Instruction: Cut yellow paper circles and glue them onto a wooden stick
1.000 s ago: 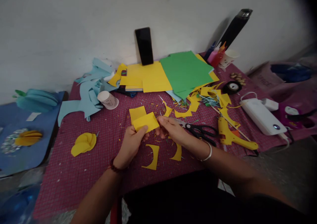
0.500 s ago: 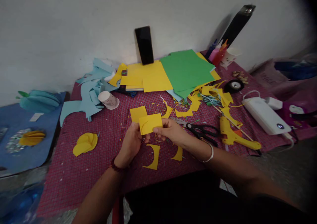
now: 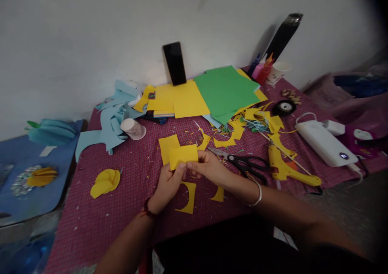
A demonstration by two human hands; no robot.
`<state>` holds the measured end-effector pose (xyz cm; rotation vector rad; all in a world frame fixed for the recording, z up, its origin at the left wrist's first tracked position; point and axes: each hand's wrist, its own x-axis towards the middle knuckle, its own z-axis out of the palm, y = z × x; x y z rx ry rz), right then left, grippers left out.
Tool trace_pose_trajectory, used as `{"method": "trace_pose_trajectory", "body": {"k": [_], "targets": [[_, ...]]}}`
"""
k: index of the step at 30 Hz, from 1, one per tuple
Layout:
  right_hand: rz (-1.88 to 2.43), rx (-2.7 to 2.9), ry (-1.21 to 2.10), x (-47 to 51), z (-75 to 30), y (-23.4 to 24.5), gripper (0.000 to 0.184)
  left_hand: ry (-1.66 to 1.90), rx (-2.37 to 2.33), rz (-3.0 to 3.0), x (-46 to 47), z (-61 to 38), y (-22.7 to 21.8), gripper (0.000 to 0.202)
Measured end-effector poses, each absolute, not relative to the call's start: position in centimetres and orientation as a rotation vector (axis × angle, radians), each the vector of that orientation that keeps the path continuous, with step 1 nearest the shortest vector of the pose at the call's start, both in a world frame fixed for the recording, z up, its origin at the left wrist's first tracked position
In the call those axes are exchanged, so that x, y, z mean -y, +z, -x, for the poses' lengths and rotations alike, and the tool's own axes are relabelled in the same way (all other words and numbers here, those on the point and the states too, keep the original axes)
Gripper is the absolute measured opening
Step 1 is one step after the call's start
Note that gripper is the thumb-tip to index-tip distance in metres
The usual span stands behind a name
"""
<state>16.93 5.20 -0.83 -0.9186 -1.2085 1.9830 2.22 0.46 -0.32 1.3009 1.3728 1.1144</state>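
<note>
Between both hands a small yellow paper rectangle is held above the table. My left hand pinches its lower edge, thumb in front. My right hand grips its lower right side, the two thumbs almost meeting. Just behind lies another yellow paper piece on the cloth. Black-handled scissors rest to the right of my right hand, blades pointing left. Below the hands are a curved yellow offcut and a smaller scrap. A pile of rounded yellow cutouts lies at the left.
Yellow sheets and green sheets lie at the back near a leaning phone. A paper cup stands by light blue scraps. At right are a yellow glue gun and a white power bank.
My left thumb has moved right along the paper's lower edge, toward my right thumb. The curved line seen on the paper before no longer shows. The view has shifted slightly.
</note>
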Motion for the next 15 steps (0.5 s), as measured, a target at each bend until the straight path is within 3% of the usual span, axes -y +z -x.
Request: {"method": "trace_pose_trajectory", "body": {"k": [6,9,11,15], "targets": [[0.946,1.256,1.944,-4.9,-16.9,-0.4,0.030,1.260,-1.526,-1.224,0.2,-2.0,-1.1,0.042],[0.939,1.314,1.891,-4.8,-16.5,-0.7,0.032,1.380,-1.576,-1.070,-0.1,-2.1,-1.4,0.026],[0.918,1.364,1.841,-4.9,-16.3,-0.7,0.031,1.467,-1.494,-0.901,-0.7,-2.6,-1.0,0.017],[0.885,1.568,1.729,-5.8,-17.9,0.8,0.021,1.567,-1.186,-0.579,-1.7,-3.5,1.3,0.019]]}}
